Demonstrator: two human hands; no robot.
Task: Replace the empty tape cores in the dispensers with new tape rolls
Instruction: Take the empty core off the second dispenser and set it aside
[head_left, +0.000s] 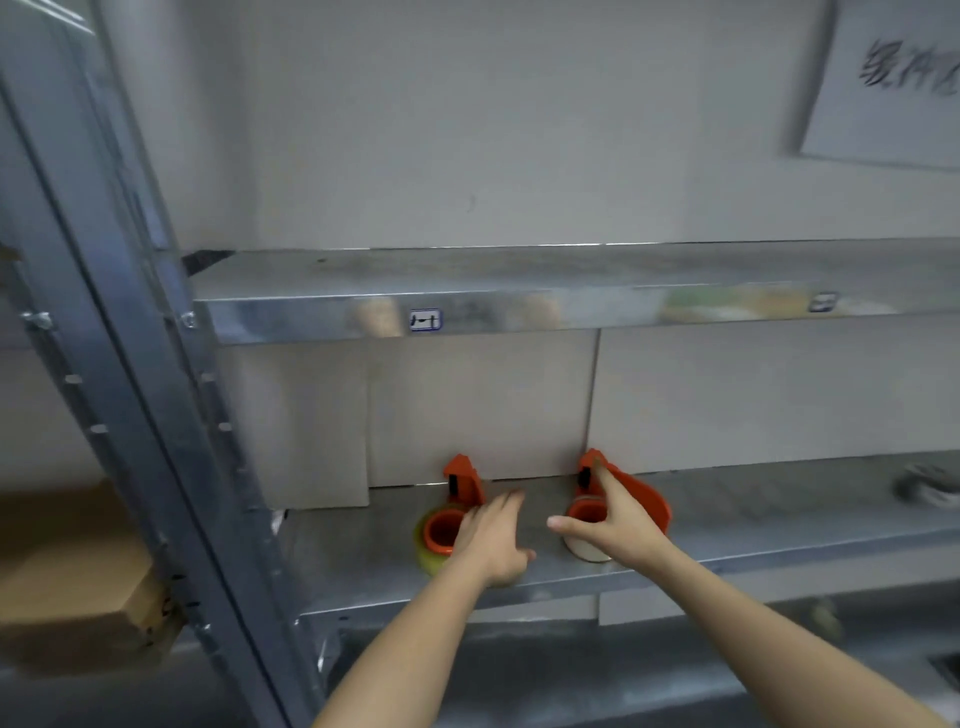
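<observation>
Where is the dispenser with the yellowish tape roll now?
The dispenser with the yellowish tape roll stands on the metal shelf, just left of the left hand.

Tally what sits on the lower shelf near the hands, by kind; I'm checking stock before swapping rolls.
Orange tape dispensers: 2, left and right
Tape rolls on them: 2, yellowish and whitish
Cardboard boxes behind: 2, and
Total: 6
</observation>
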